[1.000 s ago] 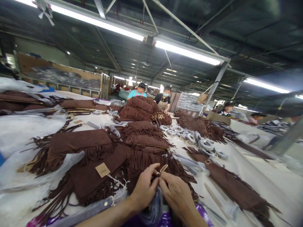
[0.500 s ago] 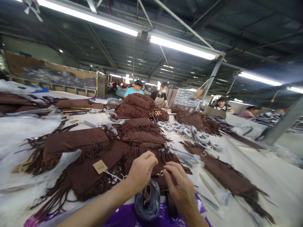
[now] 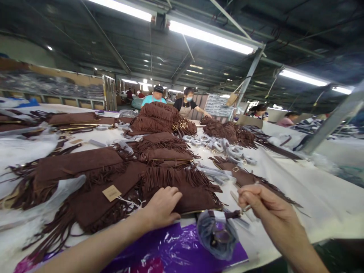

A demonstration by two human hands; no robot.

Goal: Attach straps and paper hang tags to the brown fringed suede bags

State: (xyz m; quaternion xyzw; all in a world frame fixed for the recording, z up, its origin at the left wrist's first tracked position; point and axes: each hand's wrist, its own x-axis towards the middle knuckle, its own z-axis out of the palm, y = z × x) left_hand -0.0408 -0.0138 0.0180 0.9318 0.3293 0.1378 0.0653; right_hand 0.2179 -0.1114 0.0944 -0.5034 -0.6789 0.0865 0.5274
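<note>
My left hand [image 3: 163, 204] rests on the near edge of a dark brown fringed suede bag [image 3: 196, 195], fingers laid over it and thumb apart. A gold zipper runs along that bag's near edge. My right hand [image 3: 265, 203] is closed in a pinch on the end of a brown strap, where a small metal clasp [image 3: 246, 208] shows. The rest of the strap is a coil [image 3: 217, 237] wrapped in grey clear film with a white band, over purple plastic [image 3: 173, 246]. A tan paper tag [image 3: 112, 193] on a white string lies on the bag to the left.
Several more fringed bags [image 3: 159, 113] are piled across the white table [image 3: 318, 193]. Wrapped strap coils [image 3: 227, 148] lie right of the middle. Clear plastic [image 3: 25, 155] covers the left side. Co-workers [image 3: 186, 104] stand beyond the pile, one reaching toward another heap.
My right hand has moved right, drawing the clasp end and the wrapped coil with it. My left hand has lowered from near the clasp onto the bag. The view has shifted slightly right.
</note>
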